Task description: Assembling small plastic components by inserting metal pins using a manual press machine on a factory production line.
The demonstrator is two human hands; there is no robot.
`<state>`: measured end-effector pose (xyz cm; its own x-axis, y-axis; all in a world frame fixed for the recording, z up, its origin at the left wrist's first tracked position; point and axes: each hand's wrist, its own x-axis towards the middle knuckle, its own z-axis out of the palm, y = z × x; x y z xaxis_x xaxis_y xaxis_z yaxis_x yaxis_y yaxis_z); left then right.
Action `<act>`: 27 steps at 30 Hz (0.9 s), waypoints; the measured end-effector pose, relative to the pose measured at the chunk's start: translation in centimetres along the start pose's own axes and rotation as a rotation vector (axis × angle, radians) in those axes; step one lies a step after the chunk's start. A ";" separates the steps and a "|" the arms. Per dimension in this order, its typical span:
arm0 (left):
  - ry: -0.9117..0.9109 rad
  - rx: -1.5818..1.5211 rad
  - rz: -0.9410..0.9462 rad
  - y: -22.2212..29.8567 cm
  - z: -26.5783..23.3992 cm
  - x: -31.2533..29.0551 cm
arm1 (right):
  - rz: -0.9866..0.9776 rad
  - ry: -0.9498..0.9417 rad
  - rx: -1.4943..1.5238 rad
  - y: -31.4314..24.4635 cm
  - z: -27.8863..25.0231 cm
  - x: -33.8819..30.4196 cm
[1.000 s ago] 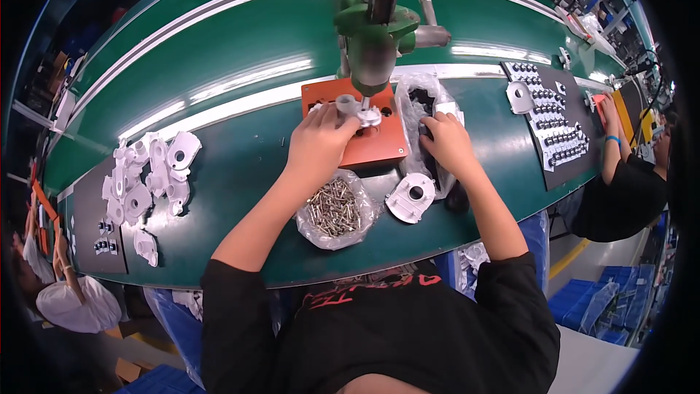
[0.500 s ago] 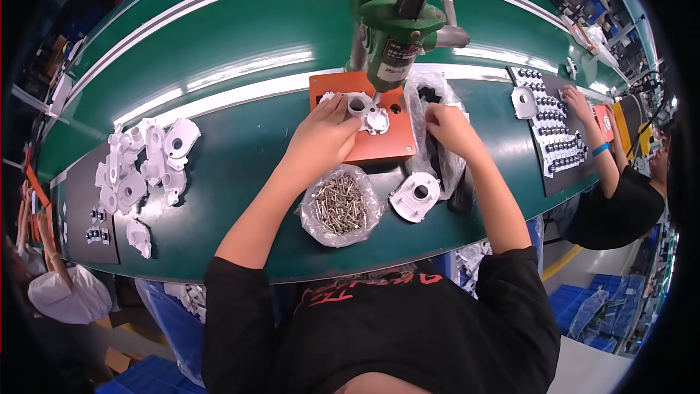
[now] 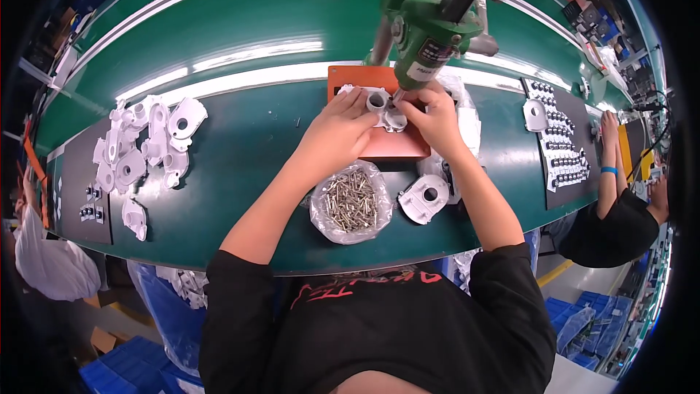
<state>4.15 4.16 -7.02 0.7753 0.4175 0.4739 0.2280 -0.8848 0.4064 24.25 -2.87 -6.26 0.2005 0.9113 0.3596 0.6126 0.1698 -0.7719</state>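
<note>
A white plastic housing (image 3: 377, 101) with a round collar lies on an orange fixture block (image 3: 394, 148), beneath the green head of a bench press (image 3: 426, 40). My left hand (image 3: 339, 125) grips the housing's left side, fingers bent over it. At the housing's right side, my right hand (image 3: 436, 118) has thumb and fingers pinched together by the tool tip; whatever they hold is hidden. Close in front of the block stands a plastic-lined container of screws (image 3: 351, 204). A white cover with a dark round hole (image 3: 414, 208) rests beside it, under my right forearm.
White plastic parts (image 3: 131, 168) are heaped on the left, partly on a dark mat (image 3: 82, 230). A clear bag (image 3: 468, 113) lies behind my right arm. Rows of small black-and-white parts (image 3: 561, 142) cover another mat at right. Co-workers sit at both sides.
My right hand has left the plastic bag and come in to the housing under the press head. My left hand stays on the housing. The whole view has shifted slightly.
</note>
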 end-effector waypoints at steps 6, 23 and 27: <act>-0.009 0.002 0.004 0.1 -0.1 -0.2 | -0.375 0.014 -0.216 0.3 0.2 0.0; 0.028 0.014 0.036 0.0 0.1 -0.1 | -0.475 -0.096 -0.552 -2.5 0.2 -1.0; 0.024 0.036 0.025 0.0 0.0 -0.2 | -0.392 -0.072 -0.682 -5.0 -0.3 -2.0</act>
<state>4.03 4.03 -7.12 0.7667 0.3999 0.5022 0.2304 -0.9016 0.3662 20.97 -5.69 -2.99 -0.1632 0.8585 0.4862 0.9667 0.2377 -0.0952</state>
